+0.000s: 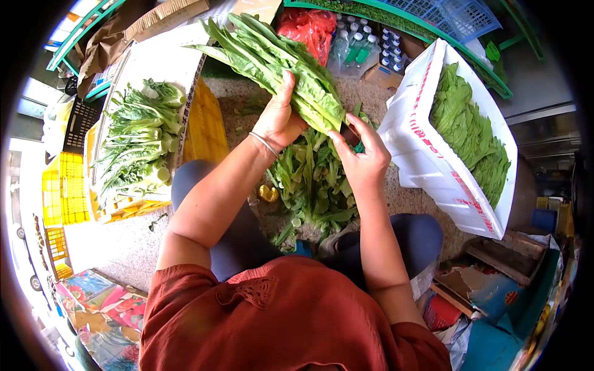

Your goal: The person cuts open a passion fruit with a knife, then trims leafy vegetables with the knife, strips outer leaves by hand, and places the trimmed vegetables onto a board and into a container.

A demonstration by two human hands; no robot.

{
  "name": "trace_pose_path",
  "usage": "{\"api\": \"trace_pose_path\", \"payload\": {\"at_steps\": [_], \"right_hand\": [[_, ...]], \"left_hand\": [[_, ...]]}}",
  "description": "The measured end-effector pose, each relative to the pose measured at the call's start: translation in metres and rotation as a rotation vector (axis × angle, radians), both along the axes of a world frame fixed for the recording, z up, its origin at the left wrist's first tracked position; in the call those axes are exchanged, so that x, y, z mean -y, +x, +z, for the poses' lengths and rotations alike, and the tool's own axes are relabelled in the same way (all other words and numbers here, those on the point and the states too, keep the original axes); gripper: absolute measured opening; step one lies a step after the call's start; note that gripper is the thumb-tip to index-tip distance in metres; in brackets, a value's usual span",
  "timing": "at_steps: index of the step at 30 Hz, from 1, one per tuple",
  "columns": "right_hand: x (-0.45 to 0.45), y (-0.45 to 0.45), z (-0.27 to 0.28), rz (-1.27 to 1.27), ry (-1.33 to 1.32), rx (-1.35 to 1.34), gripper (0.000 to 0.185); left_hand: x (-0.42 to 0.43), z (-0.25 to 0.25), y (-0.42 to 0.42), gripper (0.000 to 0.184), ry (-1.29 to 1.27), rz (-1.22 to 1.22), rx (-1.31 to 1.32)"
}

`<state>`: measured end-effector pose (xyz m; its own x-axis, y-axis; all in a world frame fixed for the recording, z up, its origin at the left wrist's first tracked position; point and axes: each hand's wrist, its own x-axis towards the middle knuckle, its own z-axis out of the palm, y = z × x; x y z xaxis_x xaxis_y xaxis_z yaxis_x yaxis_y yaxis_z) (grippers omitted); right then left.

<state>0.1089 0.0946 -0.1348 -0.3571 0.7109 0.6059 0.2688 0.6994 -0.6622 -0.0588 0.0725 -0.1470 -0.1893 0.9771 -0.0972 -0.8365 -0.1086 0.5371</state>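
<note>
Speckled floor spreads beneath the grip, where the left hand closes around the lower part of a leafy bunch, its leaf tips pointing up and away. Beside the base, the right hand curls around a dark object, too hidden to identify, its fingertips at the stem end. The bunch looks light, firm near the base but floppy and easily bruised toward the tips, perhaps slippery if damp; the lower ribs seem the safest hold. Below lie loose leaves; farther out, cut greens sit left, a white foam box right.
</note>
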Motion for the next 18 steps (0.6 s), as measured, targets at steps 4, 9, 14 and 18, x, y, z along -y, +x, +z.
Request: {"api": "trace_pose_path", "payload": {"at_steps": [4,9,14,18], "right_hand": [[-0.003,-0.001,-0.004,-0.031,0.004,0.090,0.028],[-0.010,-0.006,-0.021,-0.013,-0.021,0.046,0.025],[-0.003,-0.009,-0.019,-0.087,-0.604,-0.375,0.017],[-0.010,-0.002,-0.021,-0.141,-0.969,-0.631,0.033]], "left_hand": [[0.000,0.001,-0.001,0.075,-0.079,0.019,0.066],[-0.002,-0.004,-0.005,0.074,-0.015,0.033,0.134],[-0.005,-0.010,-0.009,0.072,-0.032,0.088,0.177],[-0.004,-0.009,-0.012,0.071,-0.061,0.118,0.196]]}}
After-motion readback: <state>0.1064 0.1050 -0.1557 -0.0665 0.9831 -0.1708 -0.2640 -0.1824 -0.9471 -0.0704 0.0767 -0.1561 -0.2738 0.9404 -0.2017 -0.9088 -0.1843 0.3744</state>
